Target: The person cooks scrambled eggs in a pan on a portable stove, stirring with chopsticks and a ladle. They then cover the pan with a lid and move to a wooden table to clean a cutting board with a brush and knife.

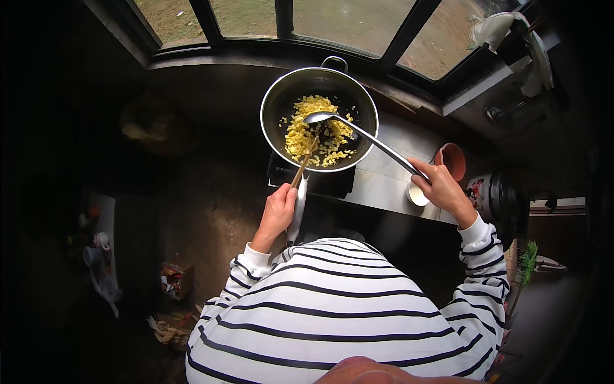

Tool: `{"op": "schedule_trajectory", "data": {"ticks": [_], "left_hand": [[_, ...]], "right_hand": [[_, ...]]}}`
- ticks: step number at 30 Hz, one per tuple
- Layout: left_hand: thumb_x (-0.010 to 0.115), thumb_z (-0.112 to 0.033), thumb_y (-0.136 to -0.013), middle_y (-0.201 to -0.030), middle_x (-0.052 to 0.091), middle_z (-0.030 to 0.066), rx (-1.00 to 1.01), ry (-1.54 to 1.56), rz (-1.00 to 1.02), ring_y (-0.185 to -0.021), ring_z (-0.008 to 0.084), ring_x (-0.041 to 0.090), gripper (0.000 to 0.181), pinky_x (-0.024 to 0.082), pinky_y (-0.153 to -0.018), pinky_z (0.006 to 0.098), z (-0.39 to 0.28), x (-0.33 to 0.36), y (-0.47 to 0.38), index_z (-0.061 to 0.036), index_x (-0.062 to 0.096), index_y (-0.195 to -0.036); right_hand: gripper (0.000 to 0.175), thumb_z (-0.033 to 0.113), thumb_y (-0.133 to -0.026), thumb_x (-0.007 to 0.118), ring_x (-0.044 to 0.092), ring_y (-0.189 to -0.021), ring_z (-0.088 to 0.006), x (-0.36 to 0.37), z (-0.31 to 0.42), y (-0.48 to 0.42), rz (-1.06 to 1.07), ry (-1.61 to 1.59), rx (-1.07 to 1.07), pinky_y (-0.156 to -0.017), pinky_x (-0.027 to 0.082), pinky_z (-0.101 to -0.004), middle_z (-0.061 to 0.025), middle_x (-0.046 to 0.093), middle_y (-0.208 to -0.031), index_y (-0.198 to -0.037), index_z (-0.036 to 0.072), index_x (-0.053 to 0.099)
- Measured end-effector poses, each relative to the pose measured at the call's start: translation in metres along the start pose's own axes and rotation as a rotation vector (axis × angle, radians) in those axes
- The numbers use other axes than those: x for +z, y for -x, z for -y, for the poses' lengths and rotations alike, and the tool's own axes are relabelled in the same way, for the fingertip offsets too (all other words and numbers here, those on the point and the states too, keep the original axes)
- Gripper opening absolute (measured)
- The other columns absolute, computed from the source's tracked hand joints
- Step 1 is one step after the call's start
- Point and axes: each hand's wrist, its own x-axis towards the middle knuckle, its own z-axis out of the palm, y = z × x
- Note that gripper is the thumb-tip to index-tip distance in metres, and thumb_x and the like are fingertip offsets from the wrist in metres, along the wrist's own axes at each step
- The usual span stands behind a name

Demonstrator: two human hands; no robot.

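Observation:
A deep wok point(352, 91) with a pale rim sits on a black electric cooktop point(283, 172). Small yellow pieces that look like scrambled egg point(314, 105) are spread over its bottom. My left hand point(278, 211) grips wooden chopsticks point(307, 156), whose tips reach into the egg. Just beside that hand runs the wok's long handle point(300, 206). In my right hand point(441, 187) is a metal ladle point(379, 144); its bowl lies over the egg near the middle of the wok.
On the pale counter point(379, 182) to the right stand a small white cup point(416, 194), a reddish bowl point(453, 161) tipped on its side and a floral-patterned cooker point(482, 192). Windows point(345, 24) rise behind the wok. A cardboard box point(178, 281) is on the floor at left.

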Motion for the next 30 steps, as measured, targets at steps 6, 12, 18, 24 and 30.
{"op": "schedule_trajectory", "data": {"ticks": [6, 12, 18, 24, 30], "left_hand": [[0.056, -0.028, -0.112, -0.071, 0.053, 0.0155, -0.012, 0.016, 0.001, -0.064, 0.0245, 0.053, 0.035, 0.045, -0.062, 0.0404, -0.001, 0.0, 0.003, 0.0006, 0.059, -0.093], [0.056, -0.028, -0.112, -0.07, 0.053, 0.0144, -0.059, 0.029, 0.018, -0.064, 0.0223, 0.053, 0.034, 0.045, -0.062, 0.0396, -0.001, -0.001, 0.003, 0.0002, 0.06, -0.093], [0.056, -0.028, -0.112, -0.07, 0.052, 0.0148, -0.015, 0.03, 0.008, -0.063, 0.0239, 0.052, 0.034, 0.044, -0.061, 0.0396, 0.001, 0.0, 0.001, 0.0002, 0.059, -0.092], [0.056, -0.028, -0.111, -0.071, 0.052, 0.0163, -0.03, 0.008, 0.027, -0.064, 0.025, 0.053, 0.034, 0.044, -0.062, 0.04, 0.0, 0.0, 0.0, 0.0004, 0.057, -0.091], [0.056, -0.028, -0.111, -0.072, 0.052, 0.0176, -0.019, 0.001, 0.033, -0.064, 0.0263, 0.054, 0.035, 0.045, -0.063, 0.0406, -0.001, -0.001, -0.001, 0.0009, 0.058, -0.093]], "right_hand": [[0.045, 0.015, -0.101, 0.069, 0.071, -0.083, -0.0399, 0.028, -0.003, -0.046, -0.083, -0.128, -0.105, -0.083, 0.054, -0.0433, -0.0292, 0.073, -0.102, -0.144, 0.001, 0.063], [0.048, 0.003, -0.095, 0.071, 0.07, -0.075, -0.0373, 0.006, 0.016, -0.011, 0.155, -0.029, 0.009, -0.079, 0.055, -0.0398, -0.0253, 0.075, -0.096, -0.142, -0.001, 0.066], [0.045, -0.001, -0.095, 0.069, 0.073, -0.077, -0.0375, -0.023, 0.027, 0.017, 0.188, 0.071, 0.018, -0.078, 0.056, -0.0451, -0.026, 0.075, -0.092, -0.14, 0.003, 0.07], [0.049, -0.001, -0.091, 0.074, 0.067, -0.073, -0.0398, -0.04, 0.033, 0.027, 0.272, 0.142, 0.122, -0.077, 0.055, -0.0426, -0.0292, 0.072, -0.098, -0.14, 0.001, 0.069], [0.048, -0.003, -0.089, 0.074, 0.066, -0.068, -0.0402, -0.05, 0.032, 0.034, 0.127, 0.101, -0.007, -0.072, 0.054, -0.0435, -0.0287, 0.072, -0.09, -0.136, 0.001, 0.072]]}}
